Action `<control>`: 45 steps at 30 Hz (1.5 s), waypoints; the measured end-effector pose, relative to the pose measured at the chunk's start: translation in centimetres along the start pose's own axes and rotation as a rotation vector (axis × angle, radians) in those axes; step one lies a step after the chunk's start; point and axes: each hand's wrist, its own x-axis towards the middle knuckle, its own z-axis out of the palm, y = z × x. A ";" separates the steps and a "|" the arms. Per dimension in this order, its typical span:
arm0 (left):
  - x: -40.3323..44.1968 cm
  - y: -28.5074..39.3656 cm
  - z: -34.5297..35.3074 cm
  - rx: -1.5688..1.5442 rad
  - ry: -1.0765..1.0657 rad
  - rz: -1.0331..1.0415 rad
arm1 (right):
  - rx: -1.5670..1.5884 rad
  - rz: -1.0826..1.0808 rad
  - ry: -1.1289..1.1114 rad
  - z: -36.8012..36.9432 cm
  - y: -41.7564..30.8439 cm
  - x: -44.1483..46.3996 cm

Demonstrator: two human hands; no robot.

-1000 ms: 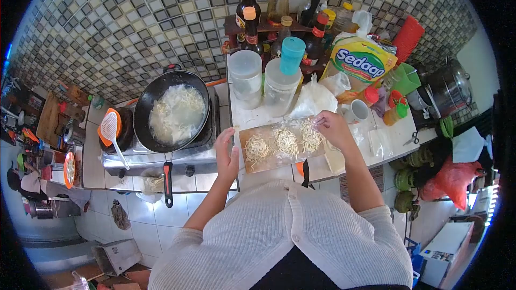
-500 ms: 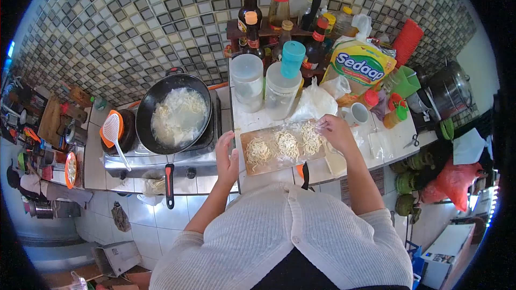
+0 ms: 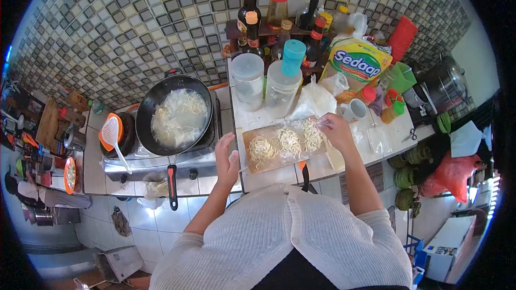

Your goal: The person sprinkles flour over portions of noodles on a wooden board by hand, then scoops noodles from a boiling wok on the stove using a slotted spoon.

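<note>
Wooden board: Floured noodles [image 3: 290, 142] lay in three separate heaps along the board [image 3: 260, 167] on the tiled bench [image 3: 244, 122], right of the stove [image 3: 156, 166].
Right hand: I had it [image 3: 334, 129] at the board's far right end, fingertips bunched narrow beside the last heap; I could not tell whether the grip held anything.
Left hand: I had it [image 3: 227, 161] open beside the board's left end, fingers raised, grip wide and holding nothing.
Change: The noodles already lay divided, which I judged meant the heaps were largely formed.
Black wok: More noodles [image 3: 180, 118] sat in pale, cloudy liquid inside the wok [image 3: 144, 123] on the stove, near a white slotted ladle [image 3: 112, 135].
Brands: "Sedaap" read clearly across a yellow pouch [image 3: 357, 62] behind the mug [image 3: 355, 111]; the sauce bottles' [image 3: 249, 8] labels were too small for me to read.
</note>
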 end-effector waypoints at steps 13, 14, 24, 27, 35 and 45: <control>-0.1 -0.4 -3.1 -0.029 0.016 0.013 | 0.023 0.005 0.078 1.5 0.4 -0.4; -0.1 -0.5 -3.4 -0.037 0.019 0.011 | 0.048 0.005 0.073 1.9 1.4 -0.1; 1.3 1.5 -6.7 -0.145 0.006 0.019 | 0.199 -0.047 -0.116 8.4 -7.7 -1.9; 1.9 2.3 -8.2 -0.143 -0.016 0.020 | 0.102 -0.119 -0.068 10.5 -8.8 -2.4; 3.7 3.4 -12.8 -0.184 -0.152 -0.016 | -0.066 -0.107 -0.042 13.0 -10.3 -3.4; 4.3 1.6 -14.7 -0.101 -0.228 -0.054 | 0.489 0.127 0.259 9.8 -5.2 -3.1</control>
